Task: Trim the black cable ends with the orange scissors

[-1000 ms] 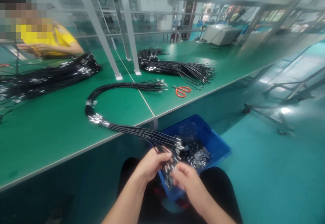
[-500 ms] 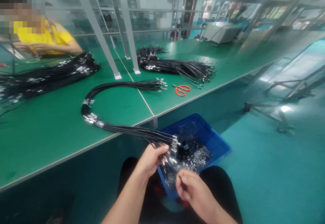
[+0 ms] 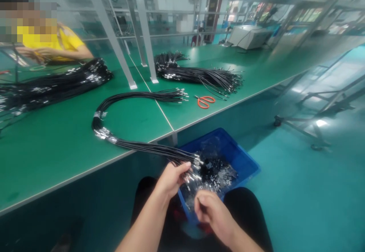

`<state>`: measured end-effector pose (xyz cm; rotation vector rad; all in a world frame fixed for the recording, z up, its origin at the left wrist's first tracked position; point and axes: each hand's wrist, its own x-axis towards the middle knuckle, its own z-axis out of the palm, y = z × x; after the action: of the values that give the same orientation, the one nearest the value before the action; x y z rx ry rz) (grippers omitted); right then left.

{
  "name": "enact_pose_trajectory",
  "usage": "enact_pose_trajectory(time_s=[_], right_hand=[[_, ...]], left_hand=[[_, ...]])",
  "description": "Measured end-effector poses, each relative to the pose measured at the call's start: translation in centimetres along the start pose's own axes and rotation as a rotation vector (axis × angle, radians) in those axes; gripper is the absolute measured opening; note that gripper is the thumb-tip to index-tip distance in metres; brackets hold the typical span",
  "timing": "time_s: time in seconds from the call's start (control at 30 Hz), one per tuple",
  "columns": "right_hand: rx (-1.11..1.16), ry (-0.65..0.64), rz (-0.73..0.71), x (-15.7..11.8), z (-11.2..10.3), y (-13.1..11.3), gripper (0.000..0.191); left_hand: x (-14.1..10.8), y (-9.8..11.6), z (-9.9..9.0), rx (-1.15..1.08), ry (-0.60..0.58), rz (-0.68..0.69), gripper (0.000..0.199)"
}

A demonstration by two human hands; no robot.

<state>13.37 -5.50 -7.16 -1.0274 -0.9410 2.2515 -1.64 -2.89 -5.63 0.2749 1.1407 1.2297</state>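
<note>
Bundle position: the black cable bundle point(image 3: 145, 146) curves across the desk point(image 3: 54, 149), then its near length passes over the front edge and slants down to the right. Its metal tips point(image 3: 196, 164) lie above the blue bin point(image 3: 245, 163).

Grip: our left hand point(image 3: 172, 177) holds the bundle just behind those tips, thumb on top, fingers wrapped below. Our right hand point(image 3: 213, 210) is apart, its fingers curled inward with the thumb pressed against the index; we cannot tell whether anything small is pinched there.

Key relation: from the right fingers, the tips lie up and slightly left, across a small gap, with the long axis pointing rightward and down. The left hand is nearer, being in contact.

Change: one second ago our right fingers met the tips; now they sit nearer our body. The desk-side bend has shifted slightly left. Orange scissors point(image 3: 200, 100) unmoved.
</note>
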Motion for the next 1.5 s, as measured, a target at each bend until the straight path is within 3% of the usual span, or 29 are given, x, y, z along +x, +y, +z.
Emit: enact_pose_trajectory(time_s=[0.2, 0.37, 0.57, 0.7, 0.77, 0.87, 0.9, 0.97, 1.03, 1.13, 1.23, 1.3, 1.37, 1.5], right_hand=[[-0.074, -0.016, -0.044, 1.0, 1.6, 0.0, 0.037], [-0.171, -0.008, -0.005, -0.1, -0.6, -0.7, 0.035], [-0.302, 0.251, -0.019, 1.1, -5.5, -2.4, 0.02], [-0.435, 0.49, -0.15, 2.9, -7.7, -4.2, 0.024], [-0.478, 0.57, -0.212, 3.3, -7.9, -4.9, 0.026], [-0.477, 0.569, -0.254, 3.4, -7.0, -5.2, 0.021], [-0.458, 0.544, -0.254, 3.4, -6.4, -5.1, 0.021], [-0.385, 0.479, -0.234, 3.7, -5.0, -4.6, 0.021], [-0.267, 0.399, -0.188, 4.3, -3.5, -4.0, 0.034], [-0.073, 0.232, -0.127, 5.1, -1.7, -3.6, 0.047], [0.043, 0.097, -0.107, 5.8, -0.9, -4.5, 0.043], [0.086, 0.042, -0.126, 6.4, -1.1, -6.3, 0.044], [0.123, 0.028, -0.19, 7.2, -1.7, -8.8, 0.048], [0.149, 0.165, -0.377, 9.2, -3.1, -13.3, 0.04]], left_hand=[[-0.1, -0.1, -0.2, 0.029, 0.001, 0.003, 0.033], [0.0, 0.0, -1.0, 0.117, -0.057, -0.024, 0.036], [-1.0, 1.0, -2.8, 0.339, -0.09, -0.04, 0.049], [-2.4, 1.8, -4.2, 0.633, 0.051, -0.005, 0.049], [-3.6, 2.6, -5.1, 0.814, 0.19, 0.061, 0.038], [-5.6, 4.9, -6.7, 1.025, 0.387, 0.228, 0.025], [-6.2, 6.0, -7.3, 1.105, 0.455, 0.321, 0.023], [-6.7, 8.6, -8.4, 1.42, 0.61, 0.672, 0.024], [-6.3, 11.2, -9.4, 1.759, 0.597, 0.868, 0.031], [-5.1, 14.1, -10.2, 2.11, 0.433, 0.667, 0.046], [-4.3, 14.9, -10.3, 2.186, 0.369, 0.544, 0.026], [-4.4, 14.7, -10.0, 2.195, 0.398, 0.538, 0.011], [-4.7, 14.6, -9.4, 2.19, 0.464, 0.519, 0.012], [-3.7, 15.4, -6.9, 2.12, 0.619, 0.485, 0.017]])
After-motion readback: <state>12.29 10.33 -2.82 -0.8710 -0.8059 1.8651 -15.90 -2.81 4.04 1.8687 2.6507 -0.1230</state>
